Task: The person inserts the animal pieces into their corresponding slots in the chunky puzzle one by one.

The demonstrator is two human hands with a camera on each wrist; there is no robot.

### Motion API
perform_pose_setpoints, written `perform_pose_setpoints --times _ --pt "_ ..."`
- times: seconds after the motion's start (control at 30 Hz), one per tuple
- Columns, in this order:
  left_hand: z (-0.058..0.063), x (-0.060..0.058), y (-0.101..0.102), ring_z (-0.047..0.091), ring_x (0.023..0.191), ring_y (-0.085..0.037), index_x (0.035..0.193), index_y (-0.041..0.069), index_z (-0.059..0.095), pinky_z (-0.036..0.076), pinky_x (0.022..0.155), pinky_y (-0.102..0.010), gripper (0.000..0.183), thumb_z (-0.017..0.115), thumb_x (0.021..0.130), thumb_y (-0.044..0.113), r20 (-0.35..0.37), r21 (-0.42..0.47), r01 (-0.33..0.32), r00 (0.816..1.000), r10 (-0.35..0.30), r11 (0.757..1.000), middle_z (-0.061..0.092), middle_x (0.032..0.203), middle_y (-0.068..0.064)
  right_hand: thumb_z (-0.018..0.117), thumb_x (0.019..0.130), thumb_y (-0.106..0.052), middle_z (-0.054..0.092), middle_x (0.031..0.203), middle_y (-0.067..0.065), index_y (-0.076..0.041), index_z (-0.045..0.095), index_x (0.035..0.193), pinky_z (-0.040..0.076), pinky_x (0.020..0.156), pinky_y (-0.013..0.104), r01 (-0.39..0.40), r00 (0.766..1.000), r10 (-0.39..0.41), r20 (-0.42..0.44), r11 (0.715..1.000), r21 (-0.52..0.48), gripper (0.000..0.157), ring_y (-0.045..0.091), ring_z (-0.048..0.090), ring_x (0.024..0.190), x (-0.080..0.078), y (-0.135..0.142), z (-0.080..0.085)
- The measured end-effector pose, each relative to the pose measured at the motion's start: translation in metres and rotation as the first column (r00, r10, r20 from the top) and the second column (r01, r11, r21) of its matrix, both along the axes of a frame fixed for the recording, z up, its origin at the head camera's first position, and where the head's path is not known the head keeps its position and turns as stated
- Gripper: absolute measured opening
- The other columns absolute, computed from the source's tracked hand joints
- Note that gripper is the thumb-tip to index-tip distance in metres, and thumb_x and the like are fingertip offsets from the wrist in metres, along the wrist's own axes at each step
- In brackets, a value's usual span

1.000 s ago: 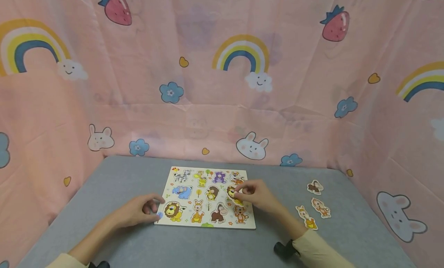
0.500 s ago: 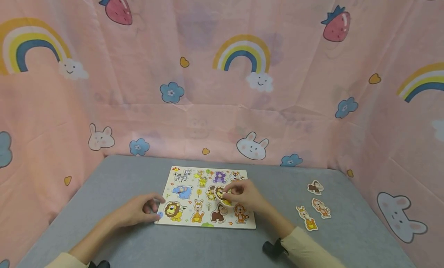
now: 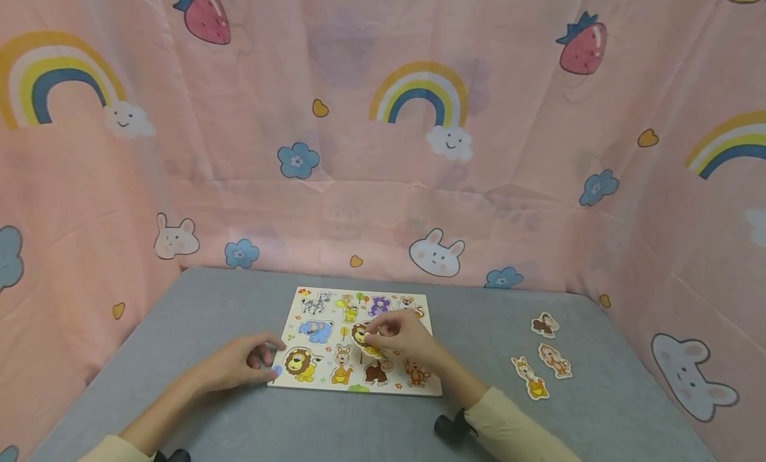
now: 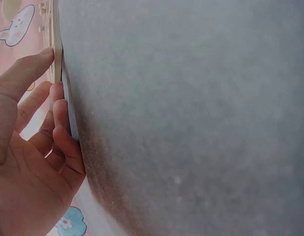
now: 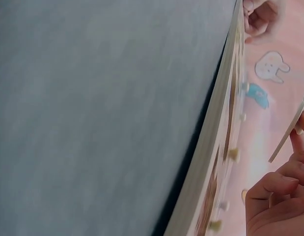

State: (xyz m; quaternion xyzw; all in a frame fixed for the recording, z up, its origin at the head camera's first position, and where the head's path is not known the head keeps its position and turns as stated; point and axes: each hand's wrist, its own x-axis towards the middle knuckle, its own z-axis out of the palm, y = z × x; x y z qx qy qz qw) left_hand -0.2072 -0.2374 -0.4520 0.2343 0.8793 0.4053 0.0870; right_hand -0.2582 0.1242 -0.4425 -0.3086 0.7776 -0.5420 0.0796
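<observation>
A white animal puzzle board (image 3: 326, 385) lies on the grey table. My right hand (image 3: 407, 339) pinches a lion puzzle piece (image 3: 362, 337) by finger and thumb, over the middle of the board. Seen edge-on in the right wrist view, the thin piece (image 5: 288, 132) is tilted and apart from the board (image 5: 206, 177). At the board's left edge, my left hand (image 3: 239, 362) rests its thumb and index fingertip against the rim; the left wrist view shows its other fingers loosely bent beside the board (image 4: 57, 54). A printed lion picture (image 3: 300, 363) shows at the lower left.
To the right lie three loose pieces: a gorilla (image 3: 544, 324), a monkey (image 3: 555, 361) and a kangaroo (image 3: 530, 378). Small pegs (image 5: 233, 154) stick up from the board. A pink patterned cloth (image 3: 347, 203) surrounds the table (image 3: 335, 429) at the back and sides.
My right hand has moved left across the board with the lion piece, from its right side to the middle. The left hand has stayed at the left edge.
</observation>
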Motion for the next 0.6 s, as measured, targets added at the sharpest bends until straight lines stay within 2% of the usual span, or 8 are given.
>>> perform_pose_setpoints --times 0.13,0.23,0.4,0.6 --pt "0.001 0.0 0.0 0.052 0.073 -0.013 0.121 0.004 0.063 0.042 0.065 -0.027 0.04 0.082 0.087 0.015 0.004 0.007 0.0 1.0 0.0 1.0 0.057 0.088 -0.002 0.077 0.093 -0.014 0.051 0.069 -0.001 -0.007 0.076 0.097 0.037 0.054 0.023 -0.02 1.0 0.02 0.007 1.0 -0.003 0.008 0.009 0.043 0.06 0.001 -0.01 -0.001" --pt "0.001 0.001 0.001 0.052 0.073 -0.013 0.121 0.005 0.063 0.043 0.065 -0.027 0.04 0.082 0.087 0.015 0.004 0.006 -0.004 1.0 0.004 1.0 0.058 0.088 -0.002 0.078 0.092 -0.013 0.052 0.068 -0.001 -0.006 0.076 0.096 0.036 0.053 0.022 -0.04 0.999 0.04 -0.016 0.999 0.0 0.009 0.008 0.041 0.059 0.001 -0.018 -0.002" --pt "0.001 0.001 0.001 0.052 0.074 -0.013 0.121 0.005 0.063 0.043 0.065 -0.027 0.04 0.082 0.087 0.015 0.009 -0.002 -0.014 1.0 0.014 1.0 0.057 0.088 -0.001 0.078 0.092 -0.012 0.049 0.066 0.0 -0.006 0.077 0.096 0.034 0.053 0.024 -0.075 0.997 0.075 0.001 0.997 -0.019 0.007 0.01 0.038 0.057 0.001 -0.029 -0.005" --pt "0.0 0.0 0.001 0.052 0.073 -0.013 0.121 0.004 0.063 0.043 0.065 -0.027 0.04 0.082 0.087 0.014 0.007 0.003 -0.011 1.0 0.011 1.0 0.057 0.088 -0.001 0.078 0.092 -0.015 0.047 0.066 -0.003 -0.01 0.078 0.095 0.033 0.052 0.025 -0.064 0.998 0.064 0.022 0.998 0.006 0.005 0.009 0.038 0.058 0.003 -0.041 -0.006"
